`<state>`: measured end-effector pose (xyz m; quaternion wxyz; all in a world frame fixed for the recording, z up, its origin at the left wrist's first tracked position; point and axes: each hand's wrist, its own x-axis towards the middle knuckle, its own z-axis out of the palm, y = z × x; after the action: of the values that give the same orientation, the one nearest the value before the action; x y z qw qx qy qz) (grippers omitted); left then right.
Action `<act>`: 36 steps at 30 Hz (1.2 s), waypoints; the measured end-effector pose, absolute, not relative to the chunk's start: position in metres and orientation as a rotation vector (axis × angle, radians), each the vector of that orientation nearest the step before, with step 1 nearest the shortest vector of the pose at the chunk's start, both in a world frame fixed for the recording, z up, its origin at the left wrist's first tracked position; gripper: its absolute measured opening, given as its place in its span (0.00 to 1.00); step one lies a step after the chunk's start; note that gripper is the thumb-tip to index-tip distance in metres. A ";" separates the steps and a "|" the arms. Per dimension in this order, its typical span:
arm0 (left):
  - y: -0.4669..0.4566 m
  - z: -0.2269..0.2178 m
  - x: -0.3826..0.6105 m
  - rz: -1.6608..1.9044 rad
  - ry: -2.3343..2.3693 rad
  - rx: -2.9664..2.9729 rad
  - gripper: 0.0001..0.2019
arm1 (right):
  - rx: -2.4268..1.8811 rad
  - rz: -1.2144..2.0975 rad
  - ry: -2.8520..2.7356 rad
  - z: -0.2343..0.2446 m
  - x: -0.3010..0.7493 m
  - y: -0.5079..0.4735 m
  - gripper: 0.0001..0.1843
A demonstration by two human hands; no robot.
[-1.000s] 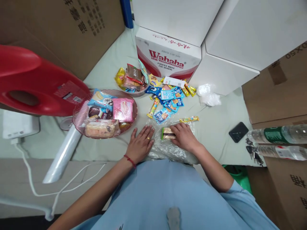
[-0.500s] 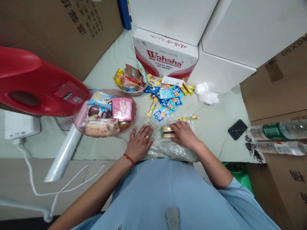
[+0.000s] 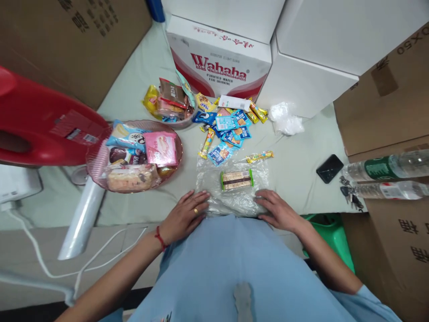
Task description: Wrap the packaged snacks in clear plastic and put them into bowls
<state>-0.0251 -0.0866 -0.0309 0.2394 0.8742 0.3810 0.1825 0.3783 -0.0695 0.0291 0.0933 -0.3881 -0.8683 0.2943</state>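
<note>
A wrapped snack bar with green ends and a dark band lies on a clear plastic bag spread flat at the front of the table. My left hand, with a ring and a red wrist cord, rests at the bag's left edge, fingers stretched out. At the bag's right edge lies my right hand, fingers apart and holding nothing. Just beyond the bag is a yellow stick packet. Blue snack packets are heaped farther back.
A pink glass bowl of snacks stands left, beside a red jug and a plastic film roll. Behind it is a smaller snack bowl. A Wahaha carton stands at the back. Right lie a phone, keys and bottles.
My right hand has let go of the snack bar and drawn back to the bag's right edge. My left hand has shifted slightly towards me. The camera view has moved a little.
</note>
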 end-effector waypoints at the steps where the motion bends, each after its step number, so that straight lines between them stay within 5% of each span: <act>1: -0.085 -0.034 -0.024 0.528 1.065 2.370 0.18 | -1.186 0.864 -2.547 0.023 0.380 -0.076 0.20; 4: -0.079 -0.035 -0.023 0.620 1.146 2.211 0.15 | -1.209 0.881 -2.412 0.013 0.381 -0.078 0.15; 13: -0.039 -0.012 -0.008 0.777 1.572 1.652 0.21 | -1.346 1.038 -2.216 0.050 0.373 0.004 0.23; 18: -0.040 -0.004 -0.010 0.906 1.240 1.790 0.15 | -1.240 1.407 -2.297 0.065 0.376 0.042 0.30; 21: -0.051 -0.002 -0.022 0.837 0.987 2.049 0.10 | -1.356 1.151 -2.240 0.061 0.371 0.054 0.32; 25: -0.059 -0.002 -0.033 0.742 0.816 2.314 0.10 | -1.231 0.787 -2.521 0.051 0.343 0.060 0.18; 34: -0.059 -0.011 -0.024 0.665 1.082 2.215 0.11 | -1.444 0.707 -2.910 0.074 0.311 0.050 0.29; 36: -0.059 -0.020 -0.019 0.715 1.183 2.179 0.10 | -1.554 0.638 -2.935 0.075 0.316 0.037 0.23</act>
<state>-0.0193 -0.0591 -0.0202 0.2769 0.8115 0.4403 0.2664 0.3164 0.0366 0.0754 -0.1198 -0.4562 -0.8616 0.1874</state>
